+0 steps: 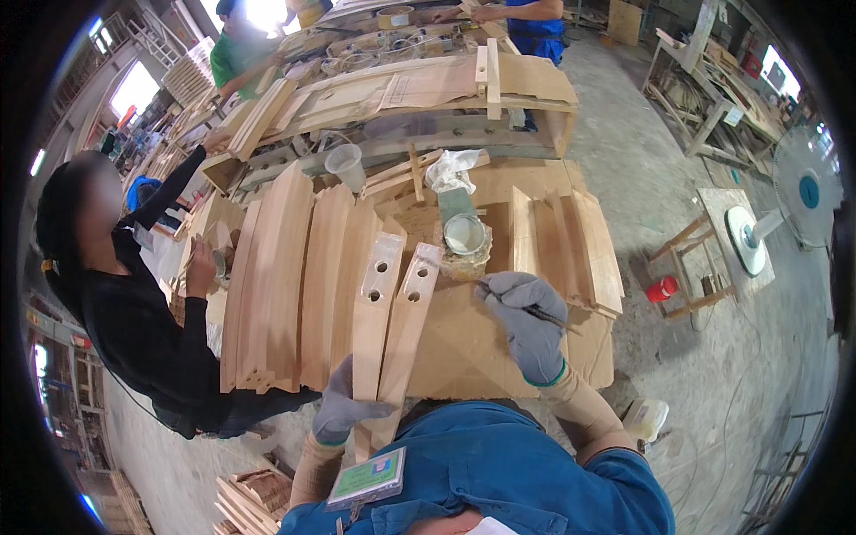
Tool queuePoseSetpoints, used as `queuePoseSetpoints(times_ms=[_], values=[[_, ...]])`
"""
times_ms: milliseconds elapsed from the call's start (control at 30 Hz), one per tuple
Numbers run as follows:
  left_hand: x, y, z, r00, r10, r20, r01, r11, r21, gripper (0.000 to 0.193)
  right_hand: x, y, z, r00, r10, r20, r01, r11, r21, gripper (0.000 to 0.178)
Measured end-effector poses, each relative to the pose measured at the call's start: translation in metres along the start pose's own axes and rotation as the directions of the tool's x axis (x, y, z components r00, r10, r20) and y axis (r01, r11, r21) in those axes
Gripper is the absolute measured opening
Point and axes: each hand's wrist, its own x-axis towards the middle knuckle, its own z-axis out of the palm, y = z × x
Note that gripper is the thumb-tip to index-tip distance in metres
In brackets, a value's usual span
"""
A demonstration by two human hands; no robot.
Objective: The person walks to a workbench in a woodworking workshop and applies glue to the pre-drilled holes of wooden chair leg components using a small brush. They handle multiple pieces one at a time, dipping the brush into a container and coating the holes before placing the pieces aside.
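Observation:
My left hand (346,406), in a grey glove, grips two pale wooden pieces (374,334) side by side near their lower ends. Each piece has two round holes at its far end, and the wood around them looks wet and shiny. My right hand (524,316), also gloved, is closed round a thin dark-handled brush (555,321); its tip reaches blurred toward the ends of the wooden pieces. Just beyond that hand is an open can of white liquid (465,235), on a crusted block (466,266).
Curved wooden pieces stand stacked left (276,285) and right (584,250) on a cardboard-covered table (464,357). A white rag (452,169) and plastic cup (345,166) lie beyond. A person in black (116,285) works at left. A fan (749,239) stands right.

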Motion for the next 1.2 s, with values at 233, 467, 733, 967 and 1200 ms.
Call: queuePoseSetpoints(times_ms=[233, 467, 733, 967, 1200], values=[[0.008, 0.002, 0.002, 1.0, 0.018, 0.022, -0.018, 1.0, -0.022, 0.081, 0.003, 0.002, -0.004, 0.999, 0.006, -0.051, -0.006, 1.0, 0.006, 0.015], [0.027, 0.024, 0.001, 0.982, 0.158, -0.105, -0.156, 0.987, 0.031, 0.079, 0.005, 0.012, -0.031, 0.98, 0.185, -0.076, -0.189, 0.981, -0.042, 0.026], [0.093, 0.108, 0.07, 0.822, 0.536, -0.193, -0.565, 0.811, -0.153, 0.056, -0.018, 0.022, -0.015, 0.65, 0.659, 0.378, -0.15, 0.599, -0.787, 0.08], [0.166, 0.163, 0.144, 0.887, 0.458, -0.05, -0.453, 0.848, -0.273, 0.052, 0.014, 0.046, -0.048, 0.933, 0.295, 0.205, -0.187, 0.886, -0.424, 0.082], [0.269, 0.099, 0.186, 0.891, 0.193, 0.412, -0.079, 0.957, -0.278, 0.05, 0.134, 0.011, -0.103, 0.923, 0.385, 0.022, -0.371, 0.902, -0.222, 0.067]])
